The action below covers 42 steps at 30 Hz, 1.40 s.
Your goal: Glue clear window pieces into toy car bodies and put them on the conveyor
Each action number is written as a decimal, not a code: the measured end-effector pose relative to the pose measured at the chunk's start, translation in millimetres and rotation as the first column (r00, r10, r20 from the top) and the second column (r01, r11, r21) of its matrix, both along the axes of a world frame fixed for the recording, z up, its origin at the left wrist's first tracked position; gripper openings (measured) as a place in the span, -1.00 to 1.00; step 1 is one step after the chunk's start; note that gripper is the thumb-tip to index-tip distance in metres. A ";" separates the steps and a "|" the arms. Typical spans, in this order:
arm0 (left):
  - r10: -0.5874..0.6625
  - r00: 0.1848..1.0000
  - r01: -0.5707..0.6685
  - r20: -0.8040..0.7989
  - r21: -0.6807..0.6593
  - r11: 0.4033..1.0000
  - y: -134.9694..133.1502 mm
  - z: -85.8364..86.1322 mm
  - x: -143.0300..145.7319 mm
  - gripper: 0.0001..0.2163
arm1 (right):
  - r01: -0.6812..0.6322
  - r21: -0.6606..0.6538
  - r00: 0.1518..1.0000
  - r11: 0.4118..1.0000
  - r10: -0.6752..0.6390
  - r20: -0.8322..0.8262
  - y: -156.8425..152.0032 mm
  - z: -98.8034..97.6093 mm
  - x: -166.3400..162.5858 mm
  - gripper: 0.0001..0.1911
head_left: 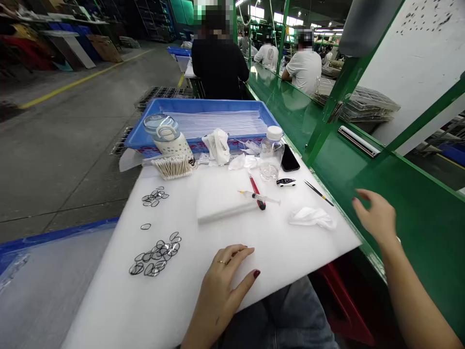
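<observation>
My left hand (224, 281) rests palm down near the front edge of the white foam-covered table (203, 317), thumb apart from the fingers and nothing held. To the right, over the green bench, my right hand (378, 218) hovers with thumb and forefinger apart; its other fingers are partly hidden. Left of my left hand lies a pile of thin black-edged rings (158, 256), with a single ring (146, 226) and a smaller group (155, 196) farther back. A syringe (262, 197) lies across a red utility knife (256, 189) beside a white foam block (221, 196). Tweezers (319, 193) and a crumpled tissue (312, 217) lie nearer my right hand.
Behind stand a patterned cup (174, 140), cotton swabs (172, 167), a clear bottle (271, 155), a phone (289, 159) and a toy car (286, 182). A blue tray (145, 131) borders the far edge. A green post (327, 116) rises at right; people sit ahead.
</observation>
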<state>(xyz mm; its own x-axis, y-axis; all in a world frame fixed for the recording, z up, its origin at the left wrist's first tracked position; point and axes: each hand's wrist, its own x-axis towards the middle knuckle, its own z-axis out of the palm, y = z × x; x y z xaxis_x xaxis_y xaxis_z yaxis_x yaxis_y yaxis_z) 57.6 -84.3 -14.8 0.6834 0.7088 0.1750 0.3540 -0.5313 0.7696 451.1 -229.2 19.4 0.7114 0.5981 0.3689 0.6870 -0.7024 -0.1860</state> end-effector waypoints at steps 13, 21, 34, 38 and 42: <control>0.004 1.000 -0.003 0.010 -0.103 0.995 -4.3 6.6 7.6 -0.46 | -0.744 -0.098 0.668 0.661 0.739 -0.084 97.2 4.1 -112.0 -0.65; -0.003 0.992 0.006 0.128 -0.022 1.000 -12.5 -0.4 11.1 -0.52 | -0.659 0.221 0.619 0.719 0.686 -0.383 77.9 -36.1 -153.1 -0.52; -0.325 0.937 0.347 -0.125 0.248 0.904 1.1 9.3 33.2 -0.40 | -0.635 0.348 0.534 0.690 0.717 -0.448 172.5 6.8 -159.2 -0.41; -0.201 0.973 0.224 -0.114 0.263 0.938 -4.9 -4.6 37.4 -0.37 | -0.754 0.341 0.417 0.561 0.811 -0.411 190.9 6.4 -168.3 -0.49; -0.015 0.994 0.044 -0.104 0.284 0.958 -14.0 -17.2 34.1 -0.32 | -0.841 0.255 0.396 0.478 0.864 -0.311 211.4 7.8 -173.7 -0.60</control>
